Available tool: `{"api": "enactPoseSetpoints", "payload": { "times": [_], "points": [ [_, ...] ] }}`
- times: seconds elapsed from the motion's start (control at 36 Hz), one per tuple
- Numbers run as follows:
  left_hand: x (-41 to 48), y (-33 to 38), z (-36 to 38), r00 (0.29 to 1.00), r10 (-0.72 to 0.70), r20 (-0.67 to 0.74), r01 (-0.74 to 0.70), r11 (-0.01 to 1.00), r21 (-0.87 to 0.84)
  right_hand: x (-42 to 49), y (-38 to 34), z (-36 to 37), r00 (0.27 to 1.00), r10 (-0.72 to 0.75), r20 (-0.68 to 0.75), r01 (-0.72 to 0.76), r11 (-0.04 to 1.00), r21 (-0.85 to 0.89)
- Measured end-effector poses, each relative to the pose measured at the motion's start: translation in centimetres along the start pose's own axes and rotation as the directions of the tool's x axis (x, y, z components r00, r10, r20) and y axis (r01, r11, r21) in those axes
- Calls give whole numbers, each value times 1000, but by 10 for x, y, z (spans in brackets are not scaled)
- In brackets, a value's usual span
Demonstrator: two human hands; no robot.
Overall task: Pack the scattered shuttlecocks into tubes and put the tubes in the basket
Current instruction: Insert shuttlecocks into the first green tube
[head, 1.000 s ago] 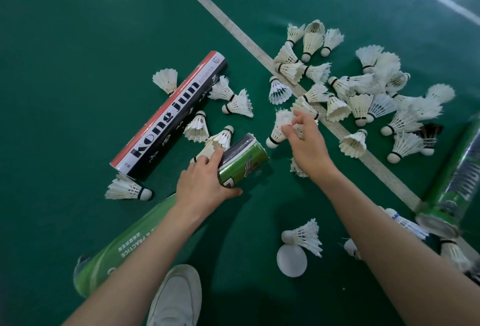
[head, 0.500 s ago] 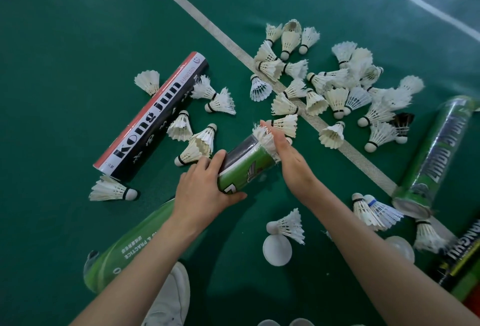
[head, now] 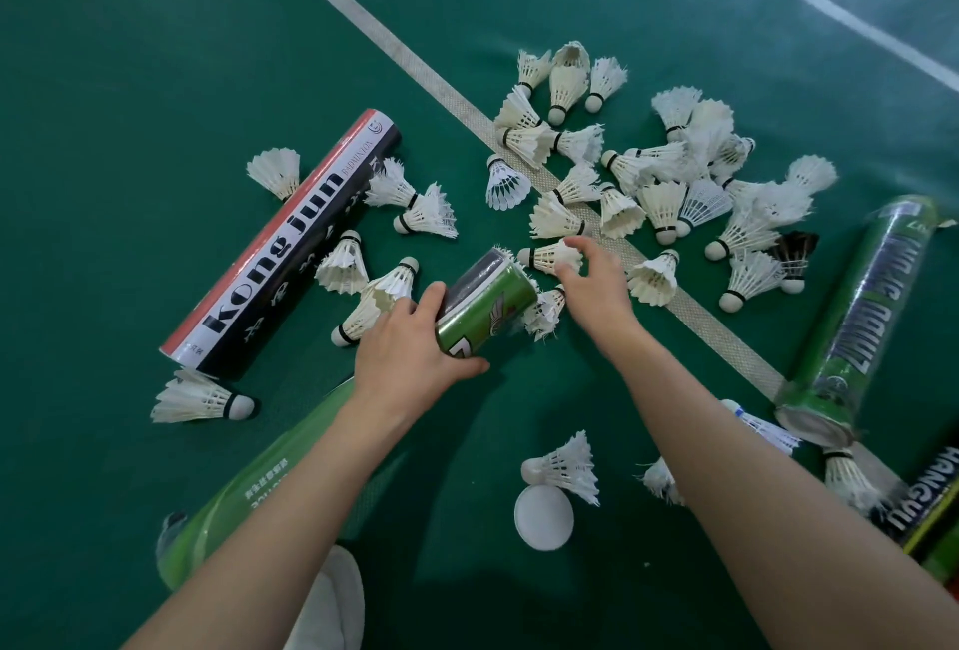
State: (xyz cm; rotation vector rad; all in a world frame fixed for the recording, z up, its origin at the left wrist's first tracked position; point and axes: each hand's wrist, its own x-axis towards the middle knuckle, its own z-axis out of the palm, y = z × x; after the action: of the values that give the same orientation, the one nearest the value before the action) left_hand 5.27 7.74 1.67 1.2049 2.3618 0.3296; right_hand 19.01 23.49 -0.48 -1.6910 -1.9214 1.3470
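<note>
The green tube (head: 482,307) is gripped near its mouth by the left hand (head: 410,354). A shuttlecock (head: 542,255), lying just beyond that mouth, is pinched at its skirt by the fingers (head: 575,245) of the right hand (head: 597,291).

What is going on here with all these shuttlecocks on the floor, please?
A person is filling tubes on a green court floor. The left hand grips a green tube near its open end. The right hand has its fingers on a shuttlecock just past the tube's mouth; whether it is gripped yet is unclear. Many scattered shuttlecocks lie around the white line. No basket is in view.
</note>
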Motion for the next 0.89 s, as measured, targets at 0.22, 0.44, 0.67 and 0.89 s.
{"api": "enactPoseSetpoints", "payload": {
  "times": [0.22, 0.44, 0.67, 0.89],
  "points": [
    [9, -5, 5, 999, -16, 48, 14, 999, 38, 23, 6, 10, 989, 99, 106, -91, 993, -79],
    [-1, -17, 14, 996, -40, 77, 38, 999, 25, 11, 11, -5, 989, 2, -146, 22, 986, 166],
    [-22, -22, 15, 1000, 1, 31, -2, 1000, 5, -30, -6, -22, 969, -123, -214, 193, 917, 349],
    [-47, -25, 7, 996, 83, -18, -84, 996, -34, -77, -10, -16, 951, -295, 96, 265, 933, 244]
  ]
}}
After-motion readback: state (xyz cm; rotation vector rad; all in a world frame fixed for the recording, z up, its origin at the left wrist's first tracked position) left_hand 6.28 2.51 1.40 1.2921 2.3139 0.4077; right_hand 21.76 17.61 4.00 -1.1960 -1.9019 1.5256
